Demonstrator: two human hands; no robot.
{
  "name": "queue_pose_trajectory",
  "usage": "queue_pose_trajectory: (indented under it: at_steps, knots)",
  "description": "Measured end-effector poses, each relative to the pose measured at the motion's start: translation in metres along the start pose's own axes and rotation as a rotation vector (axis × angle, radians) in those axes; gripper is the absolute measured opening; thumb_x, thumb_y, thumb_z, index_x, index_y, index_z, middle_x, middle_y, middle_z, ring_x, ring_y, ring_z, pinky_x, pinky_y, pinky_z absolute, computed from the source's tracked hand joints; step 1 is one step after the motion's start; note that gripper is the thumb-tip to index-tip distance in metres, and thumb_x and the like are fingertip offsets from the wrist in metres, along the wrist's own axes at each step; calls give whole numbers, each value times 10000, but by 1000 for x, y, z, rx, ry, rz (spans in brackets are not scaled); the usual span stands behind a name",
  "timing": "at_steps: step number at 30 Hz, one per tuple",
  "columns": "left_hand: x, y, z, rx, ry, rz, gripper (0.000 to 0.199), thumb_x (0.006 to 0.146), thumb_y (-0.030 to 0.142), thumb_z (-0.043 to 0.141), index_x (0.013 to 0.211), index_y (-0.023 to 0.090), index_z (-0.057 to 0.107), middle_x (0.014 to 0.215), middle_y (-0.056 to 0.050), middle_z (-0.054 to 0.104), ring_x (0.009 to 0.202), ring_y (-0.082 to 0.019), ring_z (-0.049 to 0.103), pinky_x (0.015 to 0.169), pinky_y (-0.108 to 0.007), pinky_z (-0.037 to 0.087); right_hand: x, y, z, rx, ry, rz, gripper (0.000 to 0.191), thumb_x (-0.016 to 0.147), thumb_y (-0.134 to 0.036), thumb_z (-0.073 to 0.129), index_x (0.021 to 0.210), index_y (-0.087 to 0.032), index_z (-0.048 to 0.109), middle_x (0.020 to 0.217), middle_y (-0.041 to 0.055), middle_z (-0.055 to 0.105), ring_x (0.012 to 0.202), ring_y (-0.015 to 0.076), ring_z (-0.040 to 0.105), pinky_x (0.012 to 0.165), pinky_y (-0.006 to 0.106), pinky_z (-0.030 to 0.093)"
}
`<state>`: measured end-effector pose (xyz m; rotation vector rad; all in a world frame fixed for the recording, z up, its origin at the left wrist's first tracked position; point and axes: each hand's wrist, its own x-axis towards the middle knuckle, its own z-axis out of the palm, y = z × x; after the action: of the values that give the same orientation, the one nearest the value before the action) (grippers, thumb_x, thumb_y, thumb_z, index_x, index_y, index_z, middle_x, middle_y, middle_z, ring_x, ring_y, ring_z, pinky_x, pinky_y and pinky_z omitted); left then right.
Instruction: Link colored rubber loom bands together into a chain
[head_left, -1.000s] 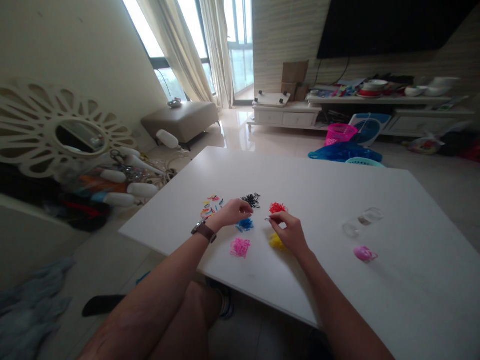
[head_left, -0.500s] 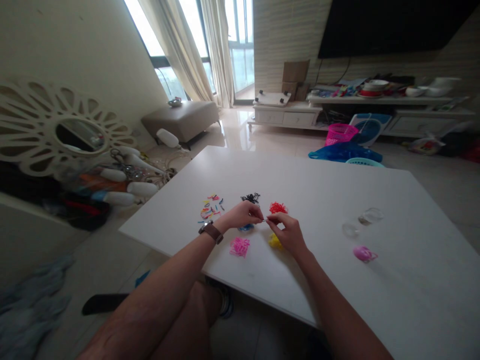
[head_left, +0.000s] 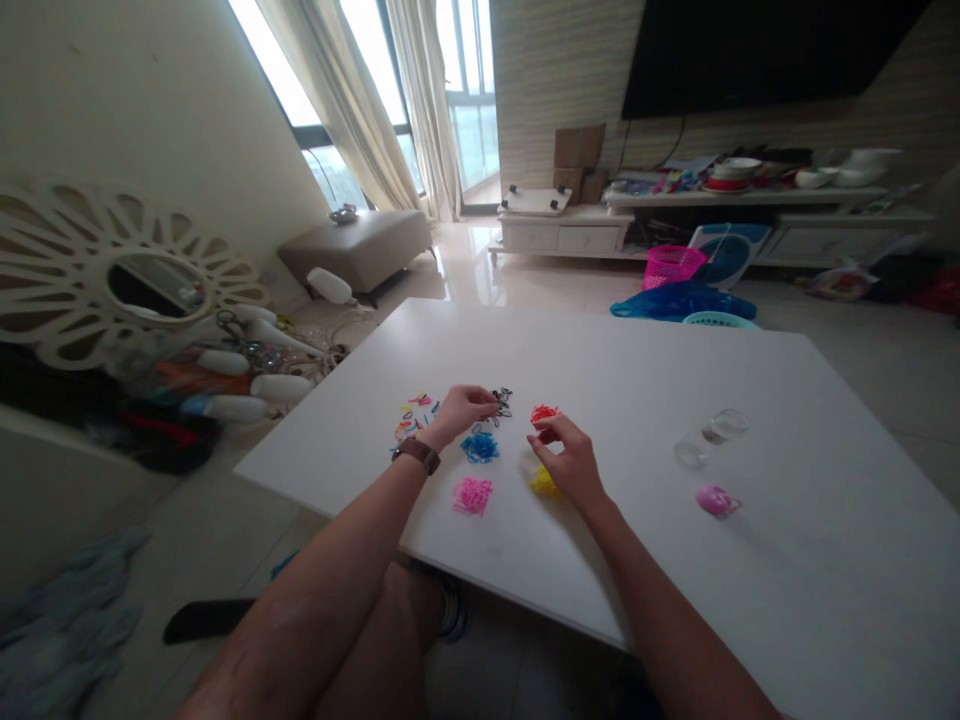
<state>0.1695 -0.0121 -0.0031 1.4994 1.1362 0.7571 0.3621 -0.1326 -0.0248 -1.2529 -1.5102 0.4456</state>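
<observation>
My left hand (head_left: 466, 408), with a watch on its wrist, reaches to the pile of black rubber bands (head_left: 502, 402). Its fingertips are pinched together at the pile's edge; what lies between them is too small to make out. My right hand (head_left: 571, 458) hovers with thumb and forefinger apart and nothing visible between them. Beneath it are yellow rubber bands (head_left: 543, 482), partly covered, and just beyond its fingers lie red rubber bands (head_left: 544, 412). Blue rubber bands (head_left: 480, 447) and pink rubber bands (head_left: 472, 496) sit between my forearms. Mixed-colour bands (head_left: 409, 425) are scattered beside my left wrist.
On the right of the white table (head_left: 637, 390) lie a clear container (head_left: 726, 425), a clear round lid (head_left: 690, 456) and a purple-pink item (head_left: 718, 500). Past the far edge are a blue bag (head_left: 682, 300) and a pink basket (head_left: 673, 266). My legs are under the near edge.
My hands were together, holding a tiny item between their fingertips. Now they are apart: the left has moved away to the black bands, and the right hand's fingers have spread.
</observation>
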Motion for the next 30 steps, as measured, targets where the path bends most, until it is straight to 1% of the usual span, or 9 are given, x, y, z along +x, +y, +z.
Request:
queue_pose_trajectory:
  at_steps: [3, 5, 8, 10, 12, 15, 17, 25, 30]
  knots:
    - [8, -11, -6, -101, 198, -94, 190, 635, 187, 799, 774, 81, 725, 708, -86, 722, 679, -158, 678, 713, -290, 556, 0, 1, 1, -12, -23, -18, 82, 843, -209, 647, 923, -198, 636, 864, 33, 644, 705, 164, 644, 702, 316, 533]
    - [11, -15, -7, -155, 249, -121, 219, 605, 182, 817, 774, 80, 724, 714, -90, 723, 688, -162, 683, 734, -298, 562, 0, 2, 1, -15, -45, -27, 79, 846, -206, 637, 924, -199, 636, 855, 29, 635, 700, 162, 641, 698, 315, 531]
    - [13, -16, -8, -191, 266, -124, 242, 615, 210, 815, 799, 85, 720, 741, -91, 725, 693, -157, 685, 743, -291, 564, 0, 3, 2, -14, -63, -29, 74, 849, -201, 625, 922, -201, 636, 849, 26, 626, 699, 159, 639, 699, 314, 533]
    - [13, -16, -12, -102, 293, -131, 225, 650, 215, 782, 825, 89, 718, 758, -90, 724, 683, -151, 681, 712, -272, 555, 0, 4, 2, -17, -72, -27, 68, 850, -196, 620, 916, -200, 636, 851, 27, 626, 699, 158, 638, 702, 315, 532]
    - [12, -16, -19, 115, 311, -146, 207, 669, 193, 743, 853, 100, 729, 759, -81, 722, 673, -146, 669, 664, -246, 530, 0, 4, 2, -21, -85, -24, 64, 850, -189, 617, 911, -199, 636, 855, 27, 627, 696, 155, 636, 703, 315, 529]
    - [9, -20, -28, 489, 188, -208, 164, 663, 158, 696, 809, 109, 754, 694, -68, 707, 653, -152, 640, 604, -228, 479, -1, 4, 2, -30, -97, -24, 68, 851, -173, 613, 911, -196, 636, 861, 23, 625, 695, 148, 630, 710, 312, 519]
    - [7, -25, -30, 600, 70, -251, 128, 638, 138, 678, 736, 106, 753, 636, -62, 689, 625, -155, 620, 572, -223, 451, -1, 3, 2, -37, -101, -20, 66, 852, -165, 610, 906, -194, 635, 862, 20, 621, 695, 145, 627, 708, 308, 510]
    - [4, -30, -28, 620, -105, -197, 231, 621, 98, 571, 724, 146, 772, 616, -23, 682, 595, -136, 581, 585, -215, 438, -1, 2, 1, -60, -166, -32, 58, 869, -161, 581, 880, -198, 624, 846, 16, 607, 697, 146, 616, 711, 307, 494]
    - [7, -26, -31, 692, -70, -128, 271, 674, 110, 550, 790, 150, 792, 721, -50, 727, 689, -157, 623, 696, -229, 470, -2, 2, 1, -82, -173, -36, 65, 870, -159, 575, 870, -199, 626, 834, 13, 600, 704, 149, 616, 716, 305, 486]
